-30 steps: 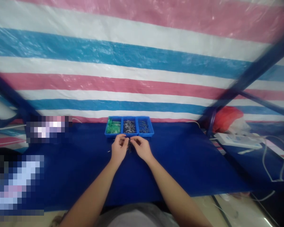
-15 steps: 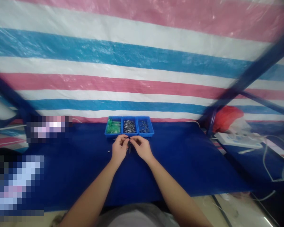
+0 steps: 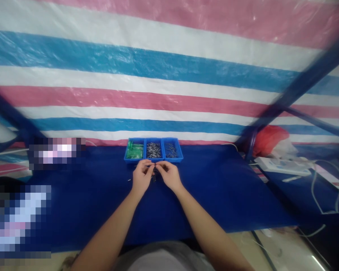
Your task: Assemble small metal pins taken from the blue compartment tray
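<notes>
My left hand (image 3: 142, 176) and my right hand (image 3: 167, 174) meet just in front of the blue bins, fingertips pinched close together. Whatever sits between them is too small and dark to name. Several screw-like metal pieces (image 3: 154, 178) lie on the table under and between my fingers, and one small piece (image 3: 129, 180) rests left of my left hand. The left bin (image 3: 126, 157) holds green plastic packets (image 3: 135, 151). In the middle bin is a heap of thin metal screw-like pieces (image 3: 153, 149), and the right bin (image 3: 180, 159) has fewer of them (image 3: 171, 150).
A dark blue cloth (image 3: 220, 195) covers the table. Striped plastic sheeting (image 3: 158, 86) hangs behind it. On the right stand a red bag (image 3: 271, 140), a white power strip (image 3: 282, 166) and loose cables (image 3: 313, 190). A blurred-out patch (image 3: 22, 218) covers the left side.
My fingertips shift only slightly and stay pinched together over the same spot. The whole view moves a little; the bins and loose pieces keep their places.
</notes>
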The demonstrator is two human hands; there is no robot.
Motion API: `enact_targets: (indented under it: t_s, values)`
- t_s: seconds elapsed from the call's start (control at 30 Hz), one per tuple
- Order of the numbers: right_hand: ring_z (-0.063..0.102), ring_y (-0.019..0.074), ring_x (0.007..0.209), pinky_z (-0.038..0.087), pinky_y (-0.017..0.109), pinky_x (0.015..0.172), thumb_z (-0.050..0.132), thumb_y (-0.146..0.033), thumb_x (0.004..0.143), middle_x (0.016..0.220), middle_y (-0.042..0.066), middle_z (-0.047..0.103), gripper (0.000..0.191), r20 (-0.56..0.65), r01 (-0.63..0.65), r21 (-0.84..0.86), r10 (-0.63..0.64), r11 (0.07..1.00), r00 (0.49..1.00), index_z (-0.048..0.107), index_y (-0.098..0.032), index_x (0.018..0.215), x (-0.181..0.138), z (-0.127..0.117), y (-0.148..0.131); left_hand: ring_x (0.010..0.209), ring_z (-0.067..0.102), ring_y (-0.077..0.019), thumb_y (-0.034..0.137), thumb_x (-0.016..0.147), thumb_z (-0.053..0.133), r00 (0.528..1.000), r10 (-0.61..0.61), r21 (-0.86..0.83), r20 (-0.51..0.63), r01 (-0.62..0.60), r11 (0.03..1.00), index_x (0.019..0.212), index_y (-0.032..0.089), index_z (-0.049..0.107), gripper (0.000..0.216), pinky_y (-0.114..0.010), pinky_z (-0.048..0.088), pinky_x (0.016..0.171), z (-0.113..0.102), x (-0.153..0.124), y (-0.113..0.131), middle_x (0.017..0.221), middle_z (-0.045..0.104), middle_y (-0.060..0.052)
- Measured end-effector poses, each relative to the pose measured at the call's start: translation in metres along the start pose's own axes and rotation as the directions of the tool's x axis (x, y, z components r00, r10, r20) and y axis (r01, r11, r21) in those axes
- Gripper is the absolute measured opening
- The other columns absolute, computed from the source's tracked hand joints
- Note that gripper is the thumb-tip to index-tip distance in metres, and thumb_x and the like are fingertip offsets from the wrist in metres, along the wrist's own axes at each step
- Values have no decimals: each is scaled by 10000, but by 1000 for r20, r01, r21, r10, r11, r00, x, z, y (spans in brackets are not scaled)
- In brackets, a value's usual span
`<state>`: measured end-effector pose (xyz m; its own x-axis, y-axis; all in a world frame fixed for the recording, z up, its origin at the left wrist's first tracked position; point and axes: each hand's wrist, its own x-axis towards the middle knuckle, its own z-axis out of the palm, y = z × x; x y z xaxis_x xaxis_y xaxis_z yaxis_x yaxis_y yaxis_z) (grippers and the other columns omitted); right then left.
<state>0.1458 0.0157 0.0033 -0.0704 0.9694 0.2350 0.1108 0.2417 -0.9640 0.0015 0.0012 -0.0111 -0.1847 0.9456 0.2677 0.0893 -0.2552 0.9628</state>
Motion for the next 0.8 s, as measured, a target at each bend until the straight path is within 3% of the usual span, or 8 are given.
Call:
enact_targets:
  t_s: [0.33, 0.57, 0.8]
  values:
    - [703, 210, 822, 552, 343, 786, 660, -358, 860, 937, 63, 758, 196, 27, 51, -29, -50, 998, 998, 739, -205, 952, -1, 1, 1, 549, 579, -97, 347, 923, 588, 1000, 24, 48, 15, -24, 999, 1034, 201, 599, 184, -241, 491, 590, -1, 1, -2, 725, 611, 28]
    - [687, 203, 787, 525, 316, 757, 618, -400, 894, 863, 46, 750, 228, 43, 27, -79, -24, 996, 999, 734, -206, 864, -1, 0, -2, 534, 591, -107, 413, 935, 576, 1000, -5, 76, 10, 4, 997, 1064, 205, 602, 246, -243, 497, 568, -2, 0, -1, 695, 609, 29]
    - [657, 189, 738, 505, 285, 710, 568, -470, 922, 777, 27, 715, 330, 43, -11, -72, 14, 997, 999, 711, -189, 822, 0, -2, -2, 659, 666, -141, 441, 880, 652, 998, -26, 83, 49, 22, 996, 1007, 194, 665, 278, -267, 544, 634, -1, -1, 1, 871, 711, -37]
